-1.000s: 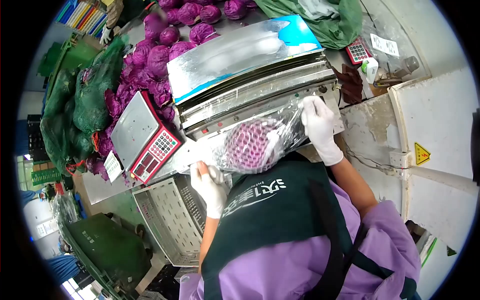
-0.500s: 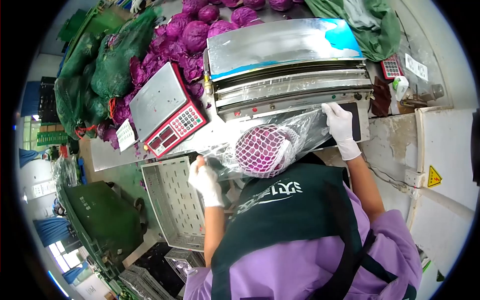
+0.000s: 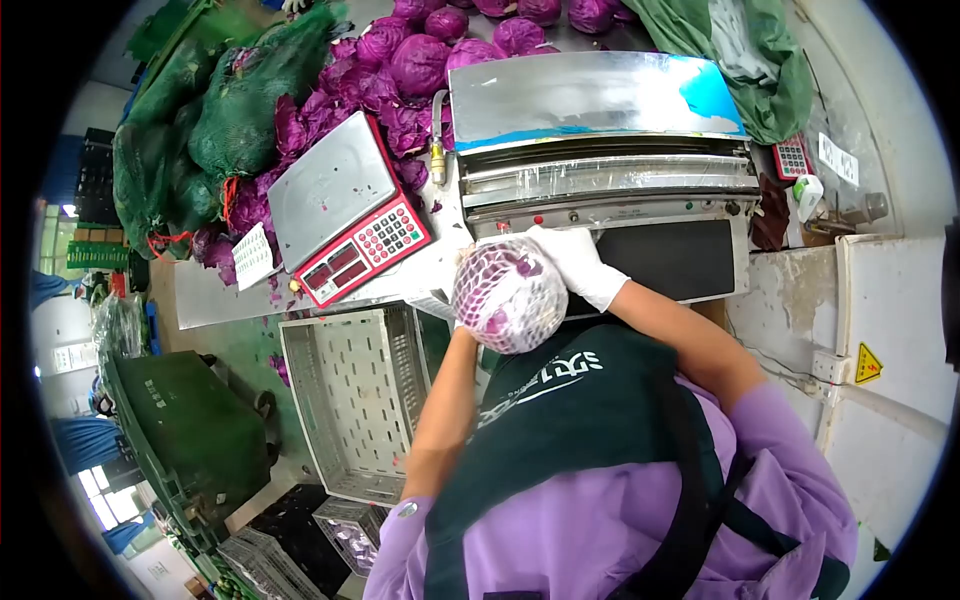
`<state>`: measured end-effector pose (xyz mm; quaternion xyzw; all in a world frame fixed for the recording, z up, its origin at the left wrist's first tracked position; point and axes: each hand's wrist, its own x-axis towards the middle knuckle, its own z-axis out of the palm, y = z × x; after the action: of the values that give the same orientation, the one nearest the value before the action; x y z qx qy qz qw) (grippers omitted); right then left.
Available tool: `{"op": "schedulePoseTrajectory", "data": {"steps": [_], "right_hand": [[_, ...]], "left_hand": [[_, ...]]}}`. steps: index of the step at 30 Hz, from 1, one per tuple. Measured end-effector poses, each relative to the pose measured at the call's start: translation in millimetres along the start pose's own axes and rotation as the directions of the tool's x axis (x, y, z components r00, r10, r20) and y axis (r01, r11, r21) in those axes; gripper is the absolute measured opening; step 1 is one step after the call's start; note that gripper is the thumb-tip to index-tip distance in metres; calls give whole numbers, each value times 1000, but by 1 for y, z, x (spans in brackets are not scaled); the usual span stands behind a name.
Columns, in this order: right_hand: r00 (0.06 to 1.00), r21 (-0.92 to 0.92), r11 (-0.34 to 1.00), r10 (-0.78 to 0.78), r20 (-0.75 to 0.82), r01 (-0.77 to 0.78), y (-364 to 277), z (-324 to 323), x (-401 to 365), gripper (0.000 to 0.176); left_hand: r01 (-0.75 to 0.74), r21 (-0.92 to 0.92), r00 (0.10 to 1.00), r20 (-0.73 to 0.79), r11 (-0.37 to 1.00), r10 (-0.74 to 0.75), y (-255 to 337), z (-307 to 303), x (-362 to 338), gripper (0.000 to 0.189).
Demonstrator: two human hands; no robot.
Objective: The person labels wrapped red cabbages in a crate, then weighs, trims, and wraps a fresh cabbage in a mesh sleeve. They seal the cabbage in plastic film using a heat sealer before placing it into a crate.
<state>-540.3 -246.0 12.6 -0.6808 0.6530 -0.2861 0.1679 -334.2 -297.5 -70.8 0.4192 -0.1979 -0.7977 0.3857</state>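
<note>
A red cabbage (image 3: 508, 296) in a white foam net is held up in front of the apron, with clear film gathered shiny around it. My right hand (image 3: 577, 264), in a white glove, presses against its upper right side with the fingers curled over it. Only a sliver of my left hand (image 3: 459, 325) shows; the cabbage hides its fingers, and it supports the cabbage from the left and beneath. Just beyond stands a film wrapping machine (image 3: 610, 180) with a black heating plate (image 3: 668, 260) at its front.
Left of the machine is a red digital scale (image 3: 350, 215). Loose red cabbages (image 3: 418, 64) and peeled leaves lie behind it, beside green mesh sacks (image 3: 240, 120). A grey plastic crate (image 3: 350, 400) sits below the table edge. A green bin (image 3: 190, 430) is farther left.
Both hands have come together from the stretched film ends onto the cabbage. The film is now folded around it, and the cabbage is turned. The view has shifted slightly.
</note>
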Motion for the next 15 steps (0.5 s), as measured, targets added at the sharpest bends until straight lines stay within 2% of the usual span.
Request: {"op": "schedulePoseTrajectory", "data": {"steps": [1,2,3,5,7,8,9,10,11,13,14,15], "right_hand": [[994,-56,993,-107,37,109,-6,-2,7,14],[997,562,827,16,-75,29,-16,8,6,18],[975,246,944,-198,-105,218,-23,4,9,21],[814,217,823,-410,-412,525,-58,-22,21,17],[740,186,726,-593,-317,662,-73,-49,28,20],[656,224,619,-681,-325,753,-84,-61,35,21],[648,284,583,-684,-334,761,-110,-88,41,18],[622,306,542,-692,-366,783,-134,-99,49,18],[598,327,501,-695,-399,801,-153,-105,54,18],[844,622,615,-514,-151,485,-170,-113,51,22],[894,606,743,-434,113,284,-176,-117,52,29],[880,612,731,-461,117,301,-181,-113,55,29]], "left_hand": [[-3,4,1000,25,1000,3,9,10,-13,21],[-17,19,999,43,1000,16,21,23,-24,20],[-34,51,998,48,998,32,37,38,-38,20],[-46,210,999,-13,977,50,77,74,-67,20],[-4,426,996,-82,904,44,116,104,-95,19],[-246,558,958,263,793,113,125,97,-97,19],[-508,580,805,582,636,112,136,91,-96,21],[-485,669,784,618,564,-59,141,90,-95,32],[-469,718,765,622,514,-170,142,91,-93,33],[-448,764,728,613,464,-307,143,91,-85,34],[-440,772,716,610,459,-339,141,91,-83,35],[-435,769,712,612,469,-343,138,88,-83,36]]}}
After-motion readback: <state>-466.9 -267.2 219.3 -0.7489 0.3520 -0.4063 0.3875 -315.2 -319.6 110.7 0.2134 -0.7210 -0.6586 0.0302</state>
